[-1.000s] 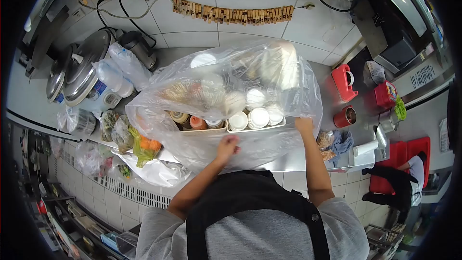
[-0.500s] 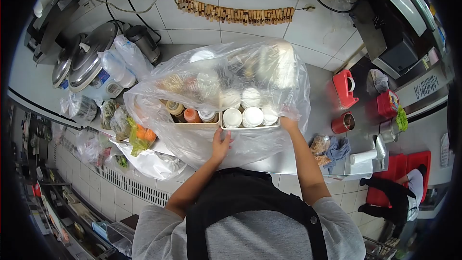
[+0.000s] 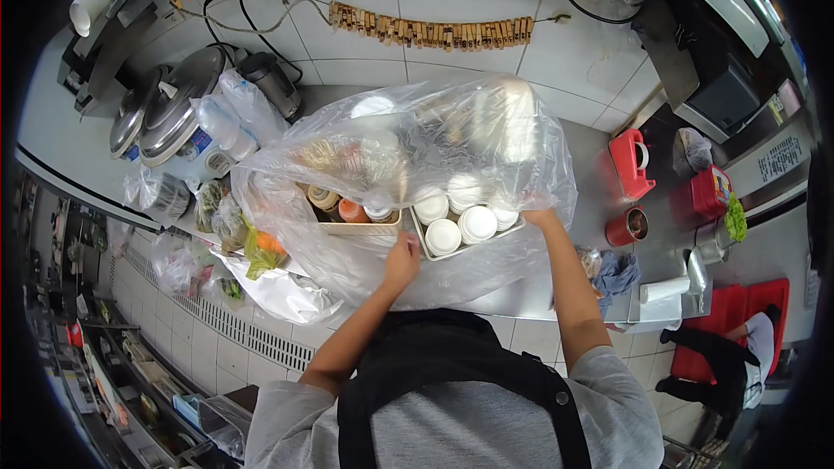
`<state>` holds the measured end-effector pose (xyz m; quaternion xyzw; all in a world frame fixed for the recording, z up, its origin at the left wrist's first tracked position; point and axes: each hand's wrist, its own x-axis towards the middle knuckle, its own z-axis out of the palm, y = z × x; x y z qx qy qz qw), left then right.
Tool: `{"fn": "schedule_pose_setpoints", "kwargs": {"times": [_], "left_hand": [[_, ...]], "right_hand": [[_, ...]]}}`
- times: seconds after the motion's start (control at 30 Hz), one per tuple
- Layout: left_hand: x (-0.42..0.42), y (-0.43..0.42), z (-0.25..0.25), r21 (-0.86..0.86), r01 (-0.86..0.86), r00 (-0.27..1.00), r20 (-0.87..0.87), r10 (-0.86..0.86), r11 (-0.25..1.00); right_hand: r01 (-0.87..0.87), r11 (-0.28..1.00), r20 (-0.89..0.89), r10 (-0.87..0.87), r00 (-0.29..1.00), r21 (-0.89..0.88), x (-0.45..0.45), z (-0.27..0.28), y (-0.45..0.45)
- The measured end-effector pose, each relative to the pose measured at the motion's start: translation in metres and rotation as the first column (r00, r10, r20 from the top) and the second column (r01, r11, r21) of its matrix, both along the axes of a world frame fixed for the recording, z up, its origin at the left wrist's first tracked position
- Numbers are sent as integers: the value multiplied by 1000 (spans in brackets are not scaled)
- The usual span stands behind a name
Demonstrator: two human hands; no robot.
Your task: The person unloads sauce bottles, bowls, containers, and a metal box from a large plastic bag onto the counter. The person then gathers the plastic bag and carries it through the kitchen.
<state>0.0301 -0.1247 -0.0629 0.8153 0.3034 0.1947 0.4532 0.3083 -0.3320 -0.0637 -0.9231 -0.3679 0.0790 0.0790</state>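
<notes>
A large clear plastic bag lies over baskets on the steel counter. The right-hand white basket sticks out from under it at an angle, filled with white round lids or cups. My left hand is closed at this basket's left side, its fingertips partly hidden. Closed on the basket's right end, with some of the bag, is my right hand. Beside it on the left, a second basket holds several bottles, one with an orange top.
Lidded metal pots and bagged greens stand at the left. At the right are a red tape dispenser, a red can and a blue cloth. A co-worker bends over red bins.
The right-hand basket has turned, and its near left corner has come towards me, away from the bottle basket. My right hand moved slightly right with it; my left fingers have closed more.
</notes>
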Motion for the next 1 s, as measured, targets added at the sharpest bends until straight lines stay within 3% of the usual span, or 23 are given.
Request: {"fn": "schedule_pose_setpoints", "kwargs": {"times": [0.07,0.1,0.17,0.2,0.23,0.27,0.3,0.33,0.37,0.4,0.47,0.57,0.63,0.73,0.8,0.97,1.0], "left_hand": [[24,16,-6,14,35,996,-85,-34,999],[30,20,-11,23,65,984,-169,-61,998],[36,23,-26,17,98,977,-191,-93,995],[38,24,-29,13,128,968,-220,-122,992],[36,22,-23,16,133,968,-216,-126,991],[33,20,-10,-145,120,963,-222,-150,982],[30,19,2,-301,105,958,-226,-178,948],[22,15,9,-250,140,970,-162,-184,958],[13,13,13,-308,138,970,-149,-191,941],[5,11,18,-367,134,971,-137,-196,920],[-10,5,34,-409,156,974,-88,-209,899],[-26,1,65,-460,182,972,-50,-230,869],[-31,1,90,-473,198,967,-50,-250,859],[-45,9,136,-539,239,952,-36,-305,808],[-53,17,175,-569,273,937,-24,-348,775],[-52,46,244,-631,404,839,-33,-543,662],[-46,50,257,-641,421,805,-62,-590,642]], "right_hand": [[-102,990,164,85,983,101,8,-20,-1],[-99,990,168,81,982,101,12,-26,-4],[-303,951,242,279,929,68,20,-30,-9],[-299,952,247,274,929,67,17,-16,-8],[-136,991,-165,131,977,-18,11,8,-6],[-13,988,-530,-73,845,-156,7,24,-4],[-1,989,-524,-77,848,-147,6,16,-6],[-7,998,-501,34,865,55,4,-7,-13],[-24,968,-453,139,881,251,1,-20,-19],[-20,967,-447,136,884,254,-6,-20,-24],[-32,907,-448,237,862,419,-21,-10,-31],[-47,943,-438,196,877,329,-47,44,-42],[28,950,-529,149,835,311,-59,76,-50],[51,922,-493,158,856,383,-93,143,-58],[168,867,-565,149,811,469,-119,179,-61],[335,829,-695,88,713,448,-171,244,-78],[478,778,-788,36,615,409,-182,257,-82]]}}
